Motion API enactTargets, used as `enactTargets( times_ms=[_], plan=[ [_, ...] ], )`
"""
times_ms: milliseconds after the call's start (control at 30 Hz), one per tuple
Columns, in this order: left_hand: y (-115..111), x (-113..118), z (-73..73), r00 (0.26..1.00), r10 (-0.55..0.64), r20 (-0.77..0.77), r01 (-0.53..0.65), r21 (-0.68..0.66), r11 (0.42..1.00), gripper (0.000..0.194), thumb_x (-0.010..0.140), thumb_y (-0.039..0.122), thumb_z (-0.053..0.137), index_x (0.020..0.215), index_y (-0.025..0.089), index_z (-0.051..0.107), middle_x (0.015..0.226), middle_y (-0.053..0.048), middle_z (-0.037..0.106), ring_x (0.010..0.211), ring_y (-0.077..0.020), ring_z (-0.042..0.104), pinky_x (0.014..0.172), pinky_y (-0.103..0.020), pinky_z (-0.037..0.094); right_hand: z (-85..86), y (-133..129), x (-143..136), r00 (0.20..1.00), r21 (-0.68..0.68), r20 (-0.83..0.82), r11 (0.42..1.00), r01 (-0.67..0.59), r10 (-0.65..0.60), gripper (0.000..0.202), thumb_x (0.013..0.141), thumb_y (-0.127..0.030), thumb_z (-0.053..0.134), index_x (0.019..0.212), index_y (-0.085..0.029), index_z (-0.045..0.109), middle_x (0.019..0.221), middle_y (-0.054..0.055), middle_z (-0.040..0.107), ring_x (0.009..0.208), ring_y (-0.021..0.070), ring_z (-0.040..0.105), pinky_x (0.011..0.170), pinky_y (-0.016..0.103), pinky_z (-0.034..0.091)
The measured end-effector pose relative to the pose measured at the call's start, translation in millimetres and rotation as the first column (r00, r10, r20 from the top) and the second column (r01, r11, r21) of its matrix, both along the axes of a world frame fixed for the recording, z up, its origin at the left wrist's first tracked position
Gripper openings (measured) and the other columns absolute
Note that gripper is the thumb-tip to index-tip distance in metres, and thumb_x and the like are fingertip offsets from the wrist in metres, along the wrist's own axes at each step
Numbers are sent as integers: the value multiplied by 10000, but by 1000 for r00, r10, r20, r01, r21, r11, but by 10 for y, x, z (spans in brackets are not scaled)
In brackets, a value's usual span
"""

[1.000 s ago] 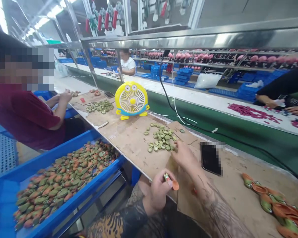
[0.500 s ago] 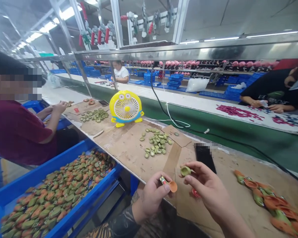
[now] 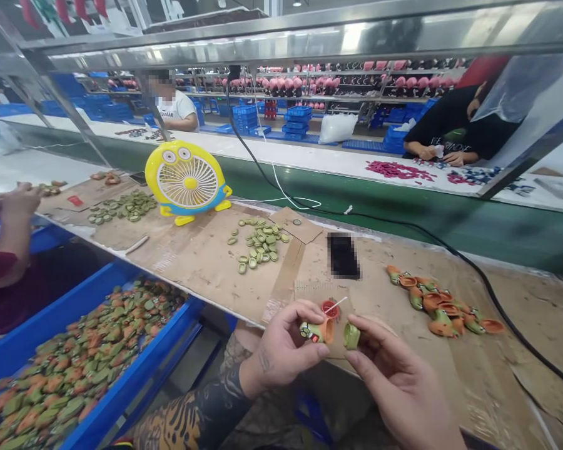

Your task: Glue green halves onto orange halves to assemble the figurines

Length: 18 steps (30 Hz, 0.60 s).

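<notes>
Between the thumb and fingers of my left hand (image 3: pixel 288 344) is a small orange and green piece (image 3: pixel 319 330) with painted eyes and a red spot, its orange hollow facing right. My right hand (image 3: pixel 394 369) pinches a green oval cap (image 3: pixel 351 336) just right of that hollow; the two parts do not touch. Behind them on the cardboard stands a small red cup (image 3: pixel 331 309) with a thin white stick across it. A pile of green caps (image 3: pixel 263 242) lies farther back, and a heap of orange and green pieces (image 3: pixel 438 303) is at the right.
A yellow fan (image 3: pixel 190 182) stands on the cardboard-covered table (image 3: pixel 206 262), with a dark phone (image 3: pixel 343 256) to its right. A blue crate (image 3: pixel 98 284) full of pieces is at the left. A black cable (image 3: pixel 450 250) runs along the back. Several people sit nearby.
The view has shifted right and down. My left hand has turned the orange and green piece so its hollow faces the cap. My right hand has tilted the green cap toward it.
</notes>
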State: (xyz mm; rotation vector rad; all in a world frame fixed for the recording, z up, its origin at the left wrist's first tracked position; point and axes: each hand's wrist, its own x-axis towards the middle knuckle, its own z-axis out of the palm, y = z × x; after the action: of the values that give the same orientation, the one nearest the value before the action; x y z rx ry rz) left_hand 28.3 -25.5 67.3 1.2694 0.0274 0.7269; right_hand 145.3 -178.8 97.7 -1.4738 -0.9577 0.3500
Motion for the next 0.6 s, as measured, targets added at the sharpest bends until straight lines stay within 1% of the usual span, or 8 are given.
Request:
enactTargets(
  times_ms=[33, 100, 200, 333, 433, 500, 600],
  plan=[
    [-5, 6, -3, 1000, 2, -2, -2, 2, 1000, 315, 787, 170, 860, 1059, 221, 709, 1091, -57, 624, 1042, -184, 606, 927, -310, 464, 3, -17, 3, 996, -50, 92, 999, 6, -2, 340, 957, -266, 692, 1287, -348, 702, 1133, 48, 679, 886, 148, 694, 767, 198, 609],
    [-12, 13, -8, 1000, 10, -2, -10, 17, 1000, 326, 779, 172, 870, 1062, 222, 717, 1091, -57, 627, 1043, -186, 611, 944, -321, 468, 14, -30, 4, 962, -145, 274, 989, 23, 18, 366, 990, -267, 639, 1349, -334, 662, 1125, 50, 666, 888, 148, 687, 788, 206, 603],
    [-15, 11, -20, 1000, 27, -7, -26, 57, 998, 350, 754, 169, 894, 1063, 224, 738, 1085, -57, 633, 1040, -188, 626, 941, -318, 483, 32, -4, -1, 896, -187, 440, 982, 28, 59, 392, 1017, -246, 572, 1401, -308, 622, 1132, 65, 663, 943, 176, 695, 812, 239, 606],
    [6, -7, -37, 998, 50, -41, -46, 85, 995, 359, 735, 152, 911, 1056, 242, 778, 1102, -61, 657, 1043, -188, 657, 923, -301, 506, 20, 35, 17, 836, -193, 541, 981, 24, 86, 398, 1029, -229, 520, 1415, -283, 601, 1137, 91, 666, 969, 210, 702, 810, 283, 616],
    [29, -22, -35, 997, 68, -47, -63, 96, 993, 392, 680, 155, 949, 1027, 265, 806, 1082, -57, 700, 1016, -189, 690, 914, -301, 523, -11, 29, 48, 801, -231, 583, 973, 2, 137, 452, 1034, -224, 510, 1482, -284, 540, 1153, 110, 656, 976, 223, 701, 771, 291, 619],
    [34, -32, -21, 995, 91, -51, -86, 106, 991, 415, 629, 168, 977, 1000, 271, 822, 1054, -60, 729, 977, -196, 713, 883, -303, 540, -30, 19, 58, 792, -236, 589, 972, -16, 157, 482, 1032, -203, 509, 1507, -286, 516, 1106, 106, 649, 931, 212, 697, 739, 280, 614],
    [21, -50, 14, 986, 153, -72, -141, 151, 978, 411, 600, 179, 990, 972, 265, 837, 995, -73, 775, 902, -204, 739, 824, -306, 560, -47, 4, 45, 809, -198, 570, 980, -33, 143, 505, 1023, -163, 508, 1509, -299, 518, 991, 76, 621, 825, 181, 675, 686, 249, 600]
  ],
)
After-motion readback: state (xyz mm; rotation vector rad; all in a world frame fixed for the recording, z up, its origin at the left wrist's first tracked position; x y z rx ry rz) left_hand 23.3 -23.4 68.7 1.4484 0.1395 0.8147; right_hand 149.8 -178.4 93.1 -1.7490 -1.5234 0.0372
